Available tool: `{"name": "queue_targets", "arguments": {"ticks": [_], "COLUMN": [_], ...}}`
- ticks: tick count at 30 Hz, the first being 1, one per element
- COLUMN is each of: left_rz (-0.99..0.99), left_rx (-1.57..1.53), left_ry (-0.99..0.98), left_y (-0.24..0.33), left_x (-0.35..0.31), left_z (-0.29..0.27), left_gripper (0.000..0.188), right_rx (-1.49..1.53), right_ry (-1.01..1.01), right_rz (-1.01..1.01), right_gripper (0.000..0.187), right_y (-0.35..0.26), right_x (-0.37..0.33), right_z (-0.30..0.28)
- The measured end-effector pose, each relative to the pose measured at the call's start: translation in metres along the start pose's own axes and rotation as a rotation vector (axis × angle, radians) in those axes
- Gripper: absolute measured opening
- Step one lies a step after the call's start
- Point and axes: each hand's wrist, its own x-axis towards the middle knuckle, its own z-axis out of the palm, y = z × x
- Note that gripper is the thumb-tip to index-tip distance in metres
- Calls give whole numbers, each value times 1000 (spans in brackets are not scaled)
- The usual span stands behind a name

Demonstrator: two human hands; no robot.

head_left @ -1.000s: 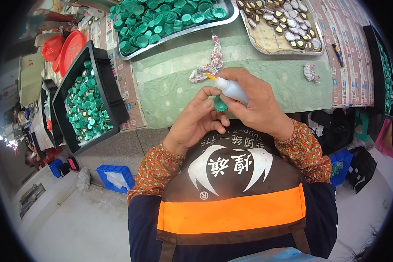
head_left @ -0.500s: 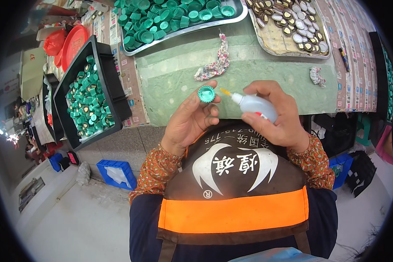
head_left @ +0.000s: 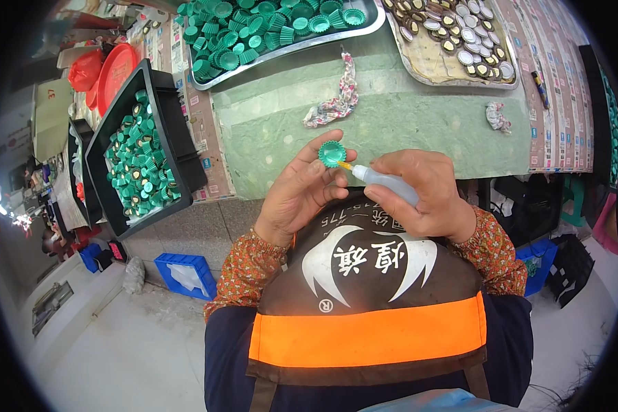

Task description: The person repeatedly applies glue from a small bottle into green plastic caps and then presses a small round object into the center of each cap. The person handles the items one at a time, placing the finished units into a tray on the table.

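Note:
Between thumb and fingers, my left hand [head_left: 301,187] pinches a green crimped cap [head_left: 332,152], its hollow side facing up. My right hand [head_left: 426,189] is wrapped round a translucent white squeeze bottle [head_left: 391,185] with a yellow nozzle. The nozzle tip meets the lower right rim of the cap; whether it touches is too small to tell. Both hands are above the near edge of the green-covered table [head_left: 268,137]. Beyond them lies a crumpled floral cloth [head_left: 336,103].
A metal tray [head_left: 220,84] heaped with green caps stands at the back. Right of it, another tray [head_left: 432,79] holds brown and white discs. A black crate [head_left: 159,75] of green caps sits left. A small cloth wad [head_left: 497,117] and a pen-like stick [head_left: 541,90] lie right.
My right hand has lowered the bottle and brought its nozzle to the cap's rim. My left hand has shifted the cap slightly right and tilted it.

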Motion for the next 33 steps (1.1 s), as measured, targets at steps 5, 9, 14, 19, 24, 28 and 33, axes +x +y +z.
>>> {"name": "queue_targets", "arguments": {"ticks": [5, 9, 14, 19, 24, 28, 33], "left_rz": [-10, -12, -16, -23, -10, 21, 59], "left_rx": [-1, 16, 15, 29, 26, 30, 143], "left_ry": [10, 28, 32, 49, 85, 96, 147], "left_y": [-2, -2, -4, -4, -8, -8, -4], "left_x": [0, -1, -1, -3, -5, -8, -13], "left_z": [-2, -3, -3, -1, 0, 1, 0], "left_gripper": [64, 62, 62, 55, 47, 37, 37], "right_rx": [-10, -23, -21, -8, 31, 119, 211], "right_ry": [-13, -36, -38, -45, -53, -23, 59], "right_rz": [-3, 18, 8, 15, 63, 167, 350], "right_gripper": [24, 23, 22, 22, 21, 21, 23], "right_y": [-2, -1, 1, 4, 5, 4, 15], "right_x": [0, -2, -3, -4, -5, -3, -8], "right_z": [2, 3, 4, 6, 6, 4, 2]}}
